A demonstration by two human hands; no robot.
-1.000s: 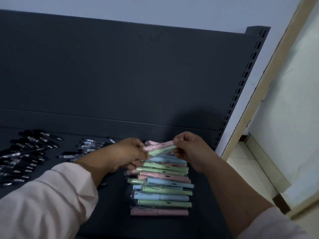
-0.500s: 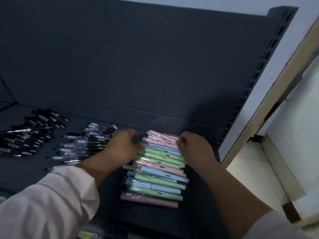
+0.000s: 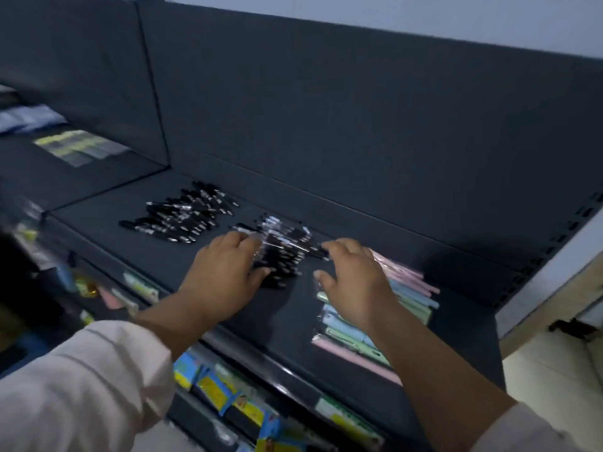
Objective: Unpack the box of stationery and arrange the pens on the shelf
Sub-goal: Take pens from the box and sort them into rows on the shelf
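Gently, the left hand (image 3: 225,277) and right hand (image 3: 357,285), spread and holding nothing, should square the black pens (image 3: 282,252) between them.

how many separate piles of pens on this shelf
3: black pens at the back left; clear-wrapped dark pens in the middle, between the left hand and right hand; pastel pens on the right, partly under that hand. Others may be hidden.

Colourful blue-yellow packets (image 3: 212,383) low front; blurred yellow-grey pack (image 3: 78,146) far left; pale floor (image 3: 548,370) right.
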